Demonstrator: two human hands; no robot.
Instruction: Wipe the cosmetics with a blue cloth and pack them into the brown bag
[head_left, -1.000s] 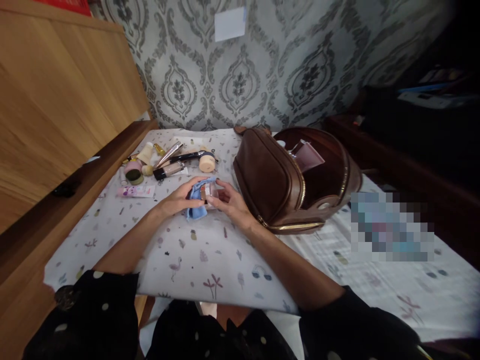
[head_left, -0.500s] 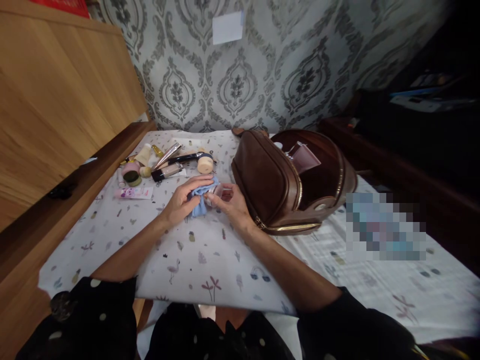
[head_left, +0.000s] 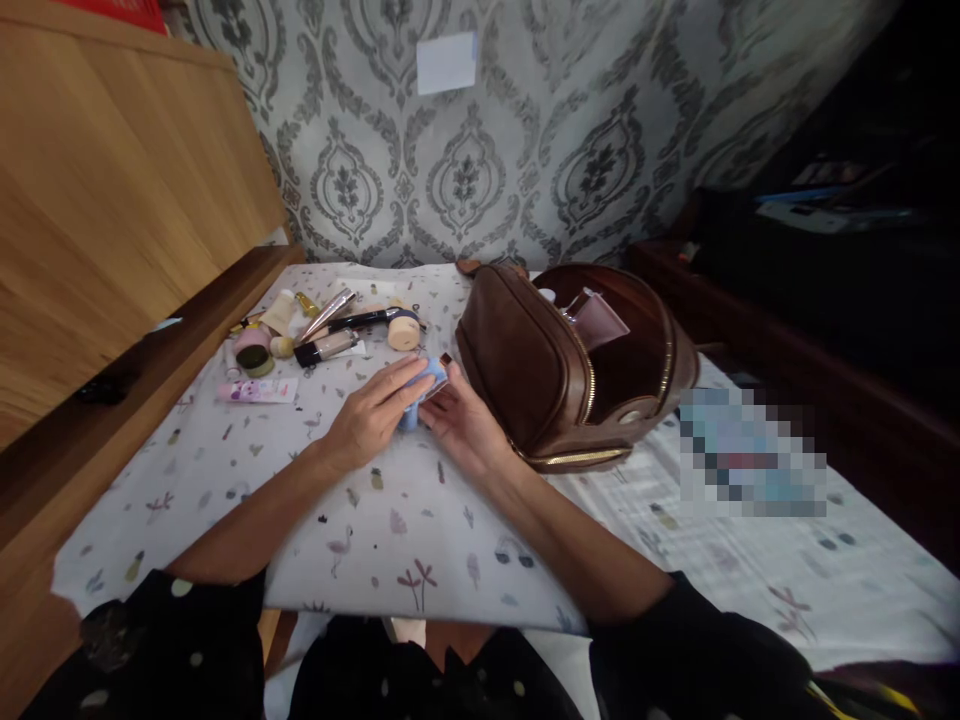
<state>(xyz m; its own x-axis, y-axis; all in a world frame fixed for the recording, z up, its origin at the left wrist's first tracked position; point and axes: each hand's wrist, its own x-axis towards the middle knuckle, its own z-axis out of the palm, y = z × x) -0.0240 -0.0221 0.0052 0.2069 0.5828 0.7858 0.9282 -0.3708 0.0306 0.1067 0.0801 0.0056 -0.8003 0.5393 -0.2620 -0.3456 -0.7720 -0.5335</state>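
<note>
I see a person's left hand (head_left: 373,412) gripping a blue cloth (head_left: 409,415) against a small container (head_left: 445,360) held in the right hand (head_left: 471,422), left of an open brown bag (head_left: 517,365); cosmetics (head_left: 328,347) lie far left.

- table (head_left: 375,590): printed white cloth on top
- brown bag (head_left: 517,375): unzipped, toward back edge; pink item (head_left: 602,320) inside
- pink-and-white tube (head_left: 259,391): lying flat, near left edge
- black-capped bottle (head_left: 328,347), silver tube (head_left: 328,312): toward back-left corner
- beige round jar (head_left: 403,334): nearer back edge
- white card (head_left: 446,63): on patterned wallpaper (head_left: 349,180), above back edge
- wooden cabinet (head_left: 127,170): past left edge
</note>
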